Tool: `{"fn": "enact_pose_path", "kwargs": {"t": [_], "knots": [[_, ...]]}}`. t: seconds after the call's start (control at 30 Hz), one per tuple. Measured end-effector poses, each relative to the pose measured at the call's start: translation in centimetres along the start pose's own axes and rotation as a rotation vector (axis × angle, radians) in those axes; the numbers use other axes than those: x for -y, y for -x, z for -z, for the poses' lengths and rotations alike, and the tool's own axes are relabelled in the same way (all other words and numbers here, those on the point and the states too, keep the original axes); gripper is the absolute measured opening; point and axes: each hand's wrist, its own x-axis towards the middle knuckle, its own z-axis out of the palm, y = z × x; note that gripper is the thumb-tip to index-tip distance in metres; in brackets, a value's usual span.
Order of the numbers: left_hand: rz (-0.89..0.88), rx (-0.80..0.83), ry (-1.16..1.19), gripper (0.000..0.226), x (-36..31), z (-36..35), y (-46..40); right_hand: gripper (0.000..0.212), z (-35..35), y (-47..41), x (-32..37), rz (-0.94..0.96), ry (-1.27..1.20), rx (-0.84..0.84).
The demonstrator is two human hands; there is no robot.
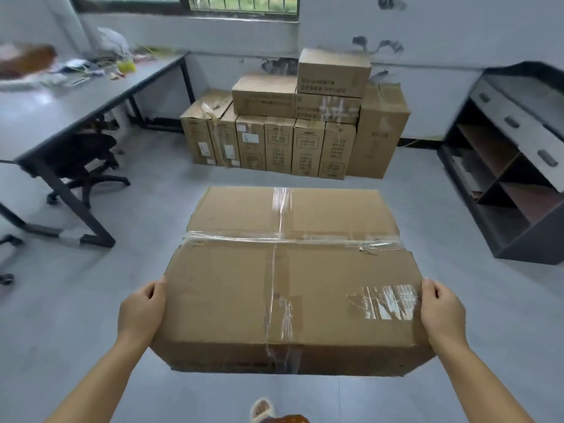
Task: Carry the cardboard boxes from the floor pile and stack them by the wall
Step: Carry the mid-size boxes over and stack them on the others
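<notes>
A large taped cardboard box (290, 279) fills the lower centre of the frame, off the floor. The left hand (142, 312) and right hand (442, 314) clasp its sides, fingers curled round the edges. Stacked boxes (293, 123) line the wall at upper centre.

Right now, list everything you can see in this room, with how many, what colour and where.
carried box: one, brown cardboard with clear tape, held in front, centre.
stacked boxes: about eleven, brown cardboard, against the far wall under the window.
desk: one, grey top on black legs, left, with blurred clutter at its far end.
office chair: one, black, tucked under the desk.
cabinet: one, dark frame with grey drawers and open shelves, right.
window: one, dark frame, top of the far wall.
floor: grey.
slipper: one, pale, bottom edge.
left hand: grips the carried box's left side.
right hand: grips its right side.
</notes>
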Motion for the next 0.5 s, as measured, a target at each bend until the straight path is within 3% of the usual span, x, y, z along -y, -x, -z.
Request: {"fn": "enact_pose_path", "kwargs": {"t": [0.27, 0.5], "knots": [[-0.029, -0.028, -0.011, 0.047, -5.5, -1.8, -15.0, 0.042, -8.9, -9.9, 9.1, 0.015, -0.003, -0.008], [-0.014, -0.057, -0.012, 0.045, -10.8, -7.0, -28.8, 0.044, -18.7, -23.6, 15.6, 0.029, 0.003, 0.029]]}}
